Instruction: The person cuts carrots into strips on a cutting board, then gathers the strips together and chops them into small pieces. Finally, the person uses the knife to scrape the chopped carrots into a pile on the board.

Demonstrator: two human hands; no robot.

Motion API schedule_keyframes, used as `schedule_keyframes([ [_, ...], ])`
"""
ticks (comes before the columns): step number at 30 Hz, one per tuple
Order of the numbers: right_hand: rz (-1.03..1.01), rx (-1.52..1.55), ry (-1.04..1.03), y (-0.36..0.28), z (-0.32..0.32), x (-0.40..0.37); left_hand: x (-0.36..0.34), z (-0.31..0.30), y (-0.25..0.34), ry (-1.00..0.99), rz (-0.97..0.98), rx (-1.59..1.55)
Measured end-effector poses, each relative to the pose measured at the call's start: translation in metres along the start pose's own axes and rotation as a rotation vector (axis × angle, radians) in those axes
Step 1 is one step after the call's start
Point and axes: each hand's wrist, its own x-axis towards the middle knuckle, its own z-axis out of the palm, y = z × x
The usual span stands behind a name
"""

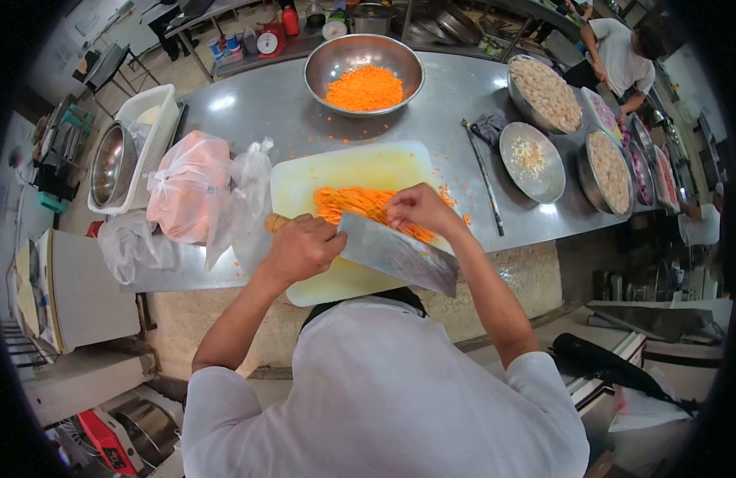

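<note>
Orange carrot strips (344,204) on a cutting board (360,166) are touched by the curled right hand (422,210), its grip unclear; a cleaver (400,253) is held by its handle in the closed left hand (301,248).

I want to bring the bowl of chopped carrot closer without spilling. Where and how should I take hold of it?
I'd grip the bowl two-handed, by opposite sides of its rim, left and right, reaching in from the near side over the cutting board. It stands upright, wide and round with flared walls and no visible handle. The chopped carrot sits below the rim.
</note>
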Motion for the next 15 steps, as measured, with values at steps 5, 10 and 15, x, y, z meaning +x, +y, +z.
schedule_keyframes([
  [5,-0.121,-0.422,0.162,0.012,-0.016,-0.017,-0.026,0.016,-0.008,-0.632,-0.259,-0.484],
  [10,-0.106,-0.494,0.143,0.007,-0.013,-0.014,-0.024,0.052,-0.036,-0.694,-0.399,-0.516],
  [15,-0.273,-0.397,0.283,-0.002,-0.024,-0.005,-0.016,0.046,-0.040,-0.463,-0.478,-0.374],
])
